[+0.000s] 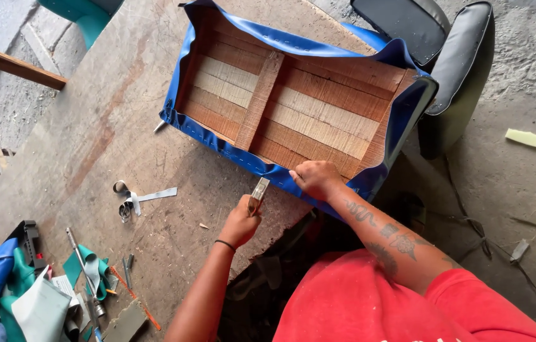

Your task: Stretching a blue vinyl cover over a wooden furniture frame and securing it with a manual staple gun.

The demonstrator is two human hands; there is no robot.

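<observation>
A: Item one?
B: Wooden slatted seat frame wrapped in blue vinyl (293,101), lying upside down on the worn brown wooden workbench (109,126)

A: Hands?
B: Left hand (239,223) closed around a small metal-headed hammer (258,193), head raised beside the frame's near edge. Right hand (315,178) pressed flat-fingered on that blue edge

A: Surroundings?
B: Black padded chair (452,50) beyond; scattered tools and teal fabric scraps (84,272) at left

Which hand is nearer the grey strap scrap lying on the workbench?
Left. The left hand, its grip shut on a small hammer, sits to the right of the strap scrap. The right hand presses the blue vinyl edge farther right.
</observation>
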